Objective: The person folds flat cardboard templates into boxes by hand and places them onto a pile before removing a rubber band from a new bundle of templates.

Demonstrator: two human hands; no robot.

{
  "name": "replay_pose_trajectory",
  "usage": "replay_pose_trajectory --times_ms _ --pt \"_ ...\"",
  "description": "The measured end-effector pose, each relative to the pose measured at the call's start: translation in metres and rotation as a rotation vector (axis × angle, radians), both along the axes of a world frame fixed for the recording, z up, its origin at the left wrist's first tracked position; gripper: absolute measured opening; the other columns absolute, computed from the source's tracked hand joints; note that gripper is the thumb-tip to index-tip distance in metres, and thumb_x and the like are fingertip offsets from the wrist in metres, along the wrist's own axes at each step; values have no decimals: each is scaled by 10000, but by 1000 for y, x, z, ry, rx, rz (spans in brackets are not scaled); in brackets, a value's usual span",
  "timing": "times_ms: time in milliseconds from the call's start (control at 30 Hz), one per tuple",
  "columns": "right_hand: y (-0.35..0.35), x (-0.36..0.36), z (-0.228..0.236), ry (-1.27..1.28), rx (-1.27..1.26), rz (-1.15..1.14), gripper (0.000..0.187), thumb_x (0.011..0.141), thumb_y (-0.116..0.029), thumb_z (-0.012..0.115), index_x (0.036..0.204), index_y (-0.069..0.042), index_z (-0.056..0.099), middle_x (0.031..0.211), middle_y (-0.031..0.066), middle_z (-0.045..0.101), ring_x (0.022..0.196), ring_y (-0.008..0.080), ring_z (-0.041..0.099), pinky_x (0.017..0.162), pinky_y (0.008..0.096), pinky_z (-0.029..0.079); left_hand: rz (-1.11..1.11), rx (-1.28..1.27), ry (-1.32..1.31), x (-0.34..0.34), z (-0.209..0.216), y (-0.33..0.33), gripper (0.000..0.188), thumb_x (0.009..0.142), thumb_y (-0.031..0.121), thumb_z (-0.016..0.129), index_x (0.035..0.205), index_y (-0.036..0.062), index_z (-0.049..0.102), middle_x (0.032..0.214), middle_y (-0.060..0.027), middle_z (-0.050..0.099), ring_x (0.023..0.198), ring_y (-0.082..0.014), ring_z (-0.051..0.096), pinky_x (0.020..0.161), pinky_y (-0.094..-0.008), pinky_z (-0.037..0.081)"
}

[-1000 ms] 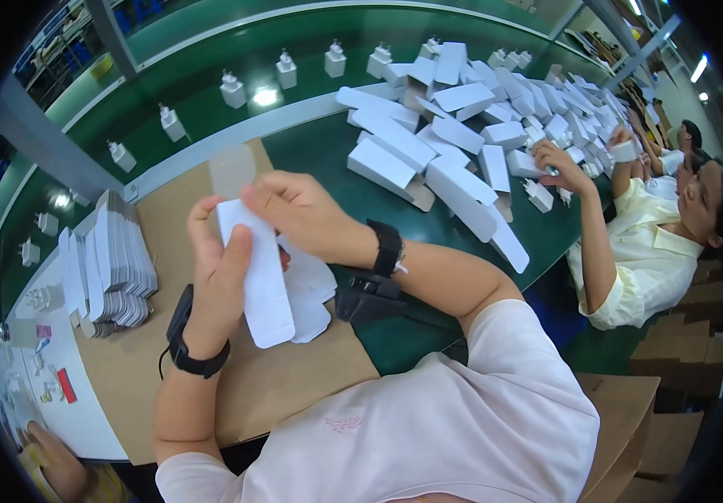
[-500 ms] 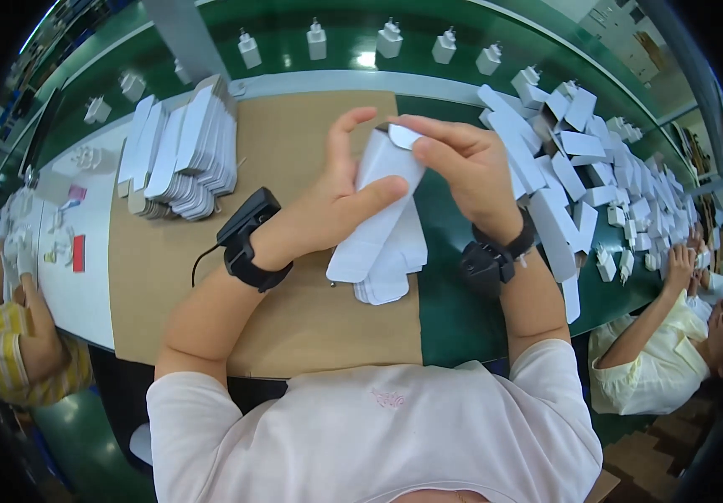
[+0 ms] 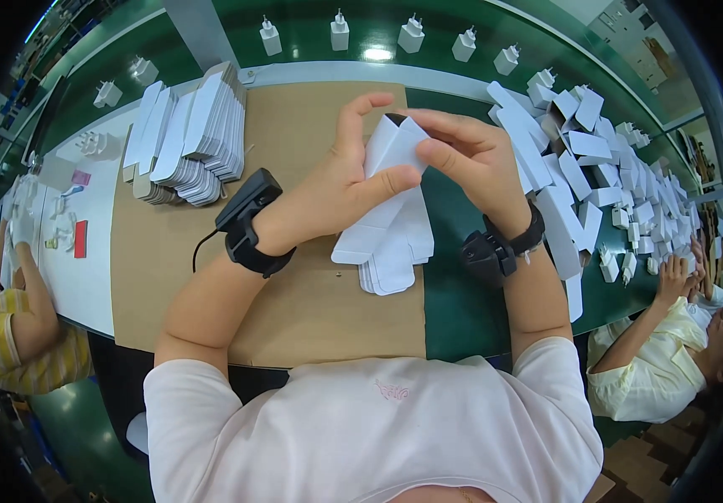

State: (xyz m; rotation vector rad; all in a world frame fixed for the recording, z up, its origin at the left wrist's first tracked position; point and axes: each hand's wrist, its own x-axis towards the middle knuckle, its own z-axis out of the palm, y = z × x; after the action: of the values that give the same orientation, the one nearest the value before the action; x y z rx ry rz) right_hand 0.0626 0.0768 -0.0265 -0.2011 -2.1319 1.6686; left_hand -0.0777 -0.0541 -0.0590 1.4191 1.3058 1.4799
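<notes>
Flat white carton blank (image 3: 391,180), thin smooth card w/ angled flaps, is being held up over the bench centre. Left hand (image 3: 340,189) is pinching it, thumb across the front, fingers behind. Right hand (image 3: 470,159) is closing its grip on the top flap, fingertips folded over the edge. Under it a few more blanks (image 3: 395,251) are lying fanned on the brown card sheet (image 3: 294,310). Black wrist devices on both arms. Left: stack of flat blanks (image 3: 185,138) leaning in a row. Right: loose pile of folded white boxes (image 3: 579,159) on green bench (image 3: 454,310). White plug adapters (image 3: 412,33) are standing along the far belt.
</notes>
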Motion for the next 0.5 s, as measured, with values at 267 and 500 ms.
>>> replay_pose_trajectory --times_ms 267,500 --pt "-6 3 -8 137 280 -50 311 826 -64 598 1134 -24 589 1078 92 620 966 143 564 832 251 451 -56 -60 -39 0 11 -1 750 838 323 617 1328 67 110 1118 -173 473 1017 -206 512 843 -306 425" --pt "74 95 66 -242 406 -492 279 850 -172 572 1093 -41 614 869 11 627 718 67 550 619 192 420 205 -185 513 -3 1 -13 678 804 384 620 1291 39 300 1068 -236 511 986 -327 531 834 -363 438"
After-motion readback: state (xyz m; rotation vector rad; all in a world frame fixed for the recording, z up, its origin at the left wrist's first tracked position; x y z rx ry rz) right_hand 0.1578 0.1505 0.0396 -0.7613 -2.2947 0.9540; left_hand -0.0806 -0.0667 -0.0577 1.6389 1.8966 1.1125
